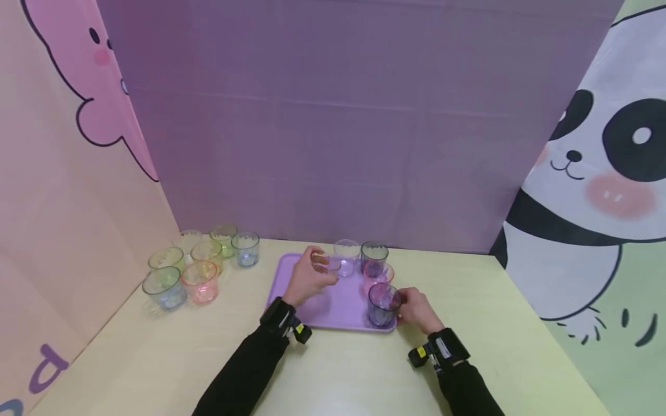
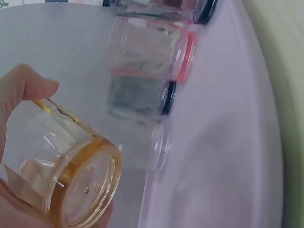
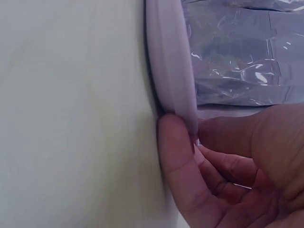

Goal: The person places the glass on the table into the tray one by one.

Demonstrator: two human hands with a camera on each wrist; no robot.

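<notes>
My left hand (image 1: 310, 276) grips a clear glass with an amber tint (image 2: 83, 175) by its sides, tilted, over the purple tray (image 1: 322, 316). At the tray's right edge my right hand (image 1: 417, 310) pinches the rim between thumb and fingers, as the right wrist view shows. Right beside those fingers a dark smoky glass (image 1: 383, 312) stands on the tray's near right corner. Behind it in a row are a pink glass (image 1: 377, 278) and another dark glass (image 1: 374, 254). A clear glass (image 1: 346, 263) stands to their left, close to my left hand.
On the table's left stands a cluster of several tinted glasses, among them a pink-rimmed one (image 1: 200, 284), a blue one with a green rim (image 1: 166, 292) and a blue one (image 1: 246, 251). A purple backdrop (image 1: 333, 144) rises behind the table, with printed side walls left and right.
</notes>
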